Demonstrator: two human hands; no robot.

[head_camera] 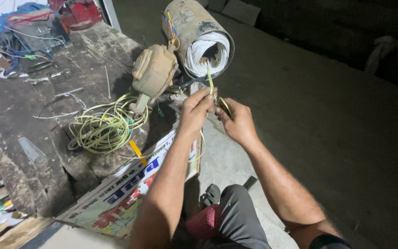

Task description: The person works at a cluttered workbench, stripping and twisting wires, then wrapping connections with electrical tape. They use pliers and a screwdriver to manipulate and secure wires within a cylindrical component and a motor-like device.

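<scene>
My left hand (196, 105) is pinched shut on a thin yellow-green insulated wire (210, 81) that runs up into the open end of the grimy cylindrical metal motor housing (194, 27), where the bundled white windings (207, 51) fill the mouth. I hold the wire taut near its free end so it stays straight and clear of the windings. My right hand (237, 123) sits just beside the left, fingers curled closed on the same wire's lower part; a short yellowish loop shows between the two hands, though what exactly the right fingertips grip is hidden. Both hands hover in the air in front of the housing, off the edge of the dark, worn work surface (21, 120).

The housing lies on its side with its opening turned toward me, which keeps the wire end within reach. Touching its left side stands a dirty beige cast terminal box (154, 71). Just below that, a loose tangled coil of yellow wire (104, 127) lies on the surface, near a printed cardboard sheet (130, 189) hanging over the edge.
</scene>
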